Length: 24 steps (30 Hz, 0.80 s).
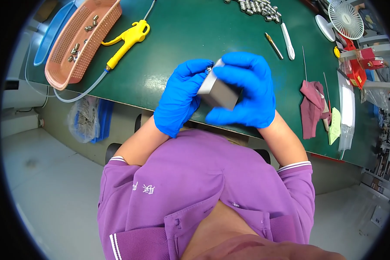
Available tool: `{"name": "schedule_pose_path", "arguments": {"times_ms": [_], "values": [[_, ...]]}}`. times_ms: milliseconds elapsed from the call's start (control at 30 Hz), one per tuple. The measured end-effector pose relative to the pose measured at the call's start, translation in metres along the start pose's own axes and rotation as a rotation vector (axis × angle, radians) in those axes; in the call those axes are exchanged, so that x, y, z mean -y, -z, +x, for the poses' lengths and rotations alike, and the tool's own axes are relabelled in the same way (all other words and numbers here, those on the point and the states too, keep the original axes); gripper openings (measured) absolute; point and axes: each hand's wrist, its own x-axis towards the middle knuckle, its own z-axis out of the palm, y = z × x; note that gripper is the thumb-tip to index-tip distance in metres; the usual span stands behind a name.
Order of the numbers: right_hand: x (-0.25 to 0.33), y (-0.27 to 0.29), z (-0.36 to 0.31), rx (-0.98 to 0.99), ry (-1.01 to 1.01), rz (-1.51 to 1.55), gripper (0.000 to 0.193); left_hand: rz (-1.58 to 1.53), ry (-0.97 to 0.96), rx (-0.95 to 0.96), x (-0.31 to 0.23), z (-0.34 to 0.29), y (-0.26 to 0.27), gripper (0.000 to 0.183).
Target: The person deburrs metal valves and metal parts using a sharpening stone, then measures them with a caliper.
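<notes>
Both my hands wear blue gloves and meet above the near part of the green table (169, 47). My left hand (180, 93) is closed, its thumb and fingertips pinching a small shiny metal piece (209, 68), mostly hidden by the glove. In my right hand (251, 86) is a grey rectangular block (223, 94) with a lighter top face and a dark side. The fingers wrap over its far end and the thumb lies along the near side. The block's edge is right against the metal piece; whether they touch I cannot tell.
At left stand a pink basket (56, 71) with several metal fittings, a blue basket (42, 51) and a yellow air gun (128, 42) with its hose. Far back lies a pile of metal fittings (258, 8). A drill bit (274, 46), maroon cloth (311, 108) and white fan (345, 19) are at right.
</notes>
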Motion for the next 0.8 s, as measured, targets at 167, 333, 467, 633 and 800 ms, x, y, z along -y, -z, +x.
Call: {"name": "schedule_pose_path", "arguments": {"times_ms": [167, 333, 467, 633, 800], "values": [[-0.02, 0.002, 0.0, -0.094, -0.2, -0.134, 0.052, 0.015, -0.022, 0.146, 0.004, 0.005, 0.01, 0.02], [-0.026, 0.01, 0.0, -0.158, -0.238, -0.036, 0.052, -0.059, -0.059, 0.344, 0.005, 0.009, 0.014, 0.023], [-0.013, 0.011, 0.001, -0.128, -0.177, -0.067, 0.055, -0.029, -0.027, 0.24, 0.004, 0.005, 0.012, 0.028], [0.007, 0.002, 0.002, 0.055, 0.053, 0.029, 0.055, 0.059, -0.006, 0.096, -0.001, 0.001, -0.003, 0.038], [-0.027, 0.013, 0.0, -0.095, -0.198, -0.245, 0.051, 0.049, -0.056, 0.251, 0.0, 0.008, 0.011, 0.038]]}}
